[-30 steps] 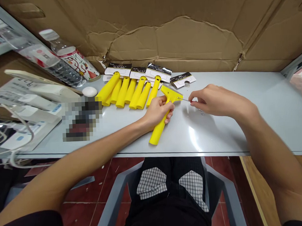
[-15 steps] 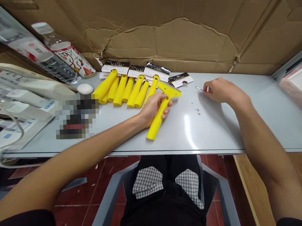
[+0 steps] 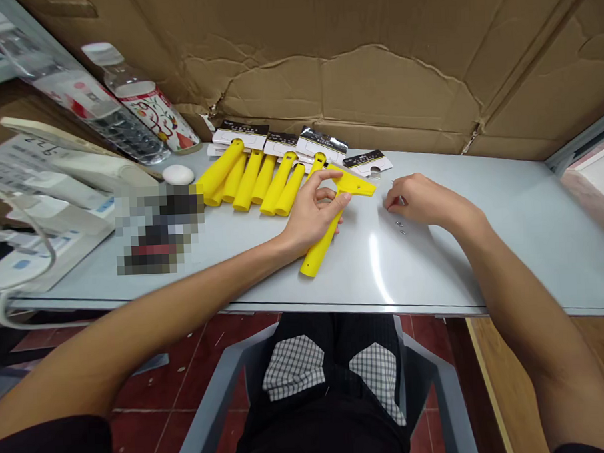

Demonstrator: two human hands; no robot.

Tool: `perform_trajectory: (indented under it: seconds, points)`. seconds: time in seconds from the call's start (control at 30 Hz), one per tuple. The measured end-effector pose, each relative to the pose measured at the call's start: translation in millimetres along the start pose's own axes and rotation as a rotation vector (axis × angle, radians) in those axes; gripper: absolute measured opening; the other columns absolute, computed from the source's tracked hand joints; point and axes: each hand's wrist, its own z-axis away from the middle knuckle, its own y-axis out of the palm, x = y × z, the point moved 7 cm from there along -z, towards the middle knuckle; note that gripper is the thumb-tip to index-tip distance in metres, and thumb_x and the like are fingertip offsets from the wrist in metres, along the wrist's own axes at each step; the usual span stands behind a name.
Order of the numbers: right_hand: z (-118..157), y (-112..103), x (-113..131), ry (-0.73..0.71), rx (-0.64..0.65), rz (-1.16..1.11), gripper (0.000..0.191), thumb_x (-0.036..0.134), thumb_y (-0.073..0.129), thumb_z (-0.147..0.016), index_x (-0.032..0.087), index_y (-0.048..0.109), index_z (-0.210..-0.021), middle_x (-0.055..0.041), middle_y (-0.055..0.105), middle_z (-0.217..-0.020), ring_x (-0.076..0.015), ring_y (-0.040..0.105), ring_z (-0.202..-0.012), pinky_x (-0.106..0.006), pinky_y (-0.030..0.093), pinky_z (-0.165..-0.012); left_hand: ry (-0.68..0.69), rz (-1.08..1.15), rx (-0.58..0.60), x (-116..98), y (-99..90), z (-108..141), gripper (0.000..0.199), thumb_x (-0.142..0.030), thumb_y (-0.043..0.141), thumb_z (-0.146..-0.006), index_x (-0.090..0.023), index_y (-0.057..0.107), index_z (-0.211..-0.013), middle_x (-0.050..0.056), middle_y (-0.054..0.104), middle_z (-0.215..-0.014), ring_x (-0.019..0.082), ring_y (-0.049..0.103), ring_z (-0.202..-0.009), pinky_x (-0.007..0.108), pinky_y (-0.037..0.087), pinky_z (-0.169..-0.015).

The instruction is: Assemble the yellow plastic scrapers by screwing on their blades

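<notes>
My left hand is closed around a yellow T-shaped scraper, thumb and fingers near where the wide head meets the handle. The head points up and to the right. My right hand is low over the table to the right of it, fingertips pinched together and pointing down. What they hold is mostly hidden. Right below those fingertips lie a few tiny silver screws. A white and black card and a small shiny piece lie behind the scraper head.
Several yellow handles with header cards lie in a row at the back. Bottles, a white egg-shaped object, a blurred-out object and white devices with cables occupy the left. Cardboard stands behind the grey table.
My right hand has moved left and down to the screws; the thin metal thing in its fingers is now mostly hidden. My left hand has shifted its grip, turning the scraper over slightly.
</notes>
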Motion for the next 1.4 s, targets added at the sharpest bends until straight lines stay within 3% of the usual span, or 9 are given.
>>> perform_trajectory:
  seconds: [0.17, 0.27, 0.4, 0.57, 0.67, 0.9, 1.07, 1.2, 1.4]
  points:
    - [2, -25, 20, -0.095, -0.299, -0.258, 0.018, 0.034, 0.070, -0.095, 0.025, 0.085, -0.094, -0.0074, 0.079, -0.099, -0.0229, 0.069, -0.087, -0.040, 0.054, -0.083, 0.132, -0.179, 0.015, -6, -1.0, 4, 0.023, -0.034, 0.080, -0.094, -0.025, 0.069, -0.111, -0.001, 0.060, -0.092, 0.009, 0.060, -0.061, 0.022, 0.048, -0.052]
    - [4, -29, 33, -0.087, -0.406, -0.516, 0.021, 0.043, 0.075, -0.094, 0.025, 0.086, -0.096, -0.0091, 0.079, -0.109, -0.0241, 0.071, -0.097, -0.038, 0.055, -0.076, 0.260, -0.305, 0.003, -14, 1.5, 9, 0.015, -0.031, 0.079, -0.095, -0.023, 0.068, -0.101, 0.001, 0.064, -0.097, 0.012, 0.064, -0.078, 0.023, 0.053, -0.066]
    - [0, -13, 45, -0.019, -0.296, -0.722, 0.024, 0.048, 0.089, -0.084, 0.025, 0.082, -0.086, -0.0100, 0.077, -0.115, -0.0264, 0.070, -0.108, -0.040, 0.059, -0.082, 0.361, -0.362, -0.015, -23, 4.0, 15, 0.016, -0.029, 0.078, -0.094, -0.022, 0.064, -0.092, 0.002, 0.068, -0.098, 0.014, 0.065, -0.090, 0.026, 0.055, -0.082]
    - [-3, 6, 37, 0.180, -0.167, -1.109, 0.047, 0.039, 0.106, -0.064, 0.024, 0.065, -0.080, -0.0025, 0.072, -0.095, -0.0197, 0.069, -0.085, -0.040, 0.059, -0.074, 0.362, -0.366, -0.017, -28, 4.2, 19, 0.022, -0.028, 0.077, -0.094, -0.022, 0.058, -0.085, 0.000, 0.065, -0.090, 0.013, 0.059, -0.079, 0.025, 0.051, -0.073]
    - [-4, 11, 35, 0.250, -0.119, -1.239, 0.051, 0.037, 0.109, -0.059, 0.024, 0.063, -0.077, -0.0004, 0.070, -0.085, -0.0193, 0.071, -0.086, -0.036, 0.060, -0.071, 0.378, -0.387, -0.008, -28, 4.7, 19, 0.025, -0.029, 0.077, -0.094, -0.022, 0.056, -0.084, 0.000, 0.064, -0.088, 0.012, 0.059, -0.078, 0.025, 0.050, -0.070]
    - [-6, 14, 31, 0.290, -0.152, -1.304, 0.057, 0.033, 0.115, -0.053, 0.022, 0.066, -0.080, -0.0014, 0.071, -0.078, -0.0189, 0.072, -0.080, -0.030, 0.057, -0.060, 0.484, -0.427, 0.004, -21, 2.4, 9, 0.019, -0.032, 0.074, -0.093, -0.022, 0.059, -0.087, -0.001, 0.066, -0.087, 0.013, 0.062, -0.077, 0.026, 0.055, -0.070]
    - [-8, 19, 27, 0.259, -0.193, -1.355, 0.059, 0.038, 0.117, -0.047, 0.020, 0.073, -0.081, -0.0011, 0.072, -0.079, -0.0168, 0.071, -0.075, -0.029, 0.060, -0.059, 0.409, -0.636, 0.053, -25, 2.3, 7, 0.023, -0.035, 0.077, -0.094, -0.022, 0.075, -0.114, 0.003, 0.078, -0.102, 0.014, 0.067, -0.075, 0.030, 0.057, -0.076]
    - [-12, 26, 29, 0.210, -0.154, -1.377, 0.054, 0.058, 0.110, -0.060, 0.019, 0.080, -0.083, -0.0073, 0.077, -0.092, -0.0174, 0.071, -0.080, -0.030, 0.064, -0.062, 0.448, -0.804, 0.135, -33, 6.5, 13, 0.041, -0.027, 0.078, -0.092, -0.026, 0.079, -0.133, 0.003, 0.083, -0.109, 0.012, 0.062, -0.066, 0.031, 0.055, -0.077]
    - [-5, 6, 30, 0.129, -0.116, -1.232, 0.055, 0.074, 0.086, -0.088, 0.020, 0.081, -0.097, -0.0110, 0.079, -0.096, -0.0216, 0.074, -0.082, -0.039, 0.067, -0.071, 0.424, -0.716, 0.168, -30, 4.6, 13, 0.031, -0.026, 0.076, -0.097, -0.022, 0.084, -0.127, 0.006, 0.083, -0.099, 0.012, 0.061, -0.062, 0.030, 0.053, -0.069]
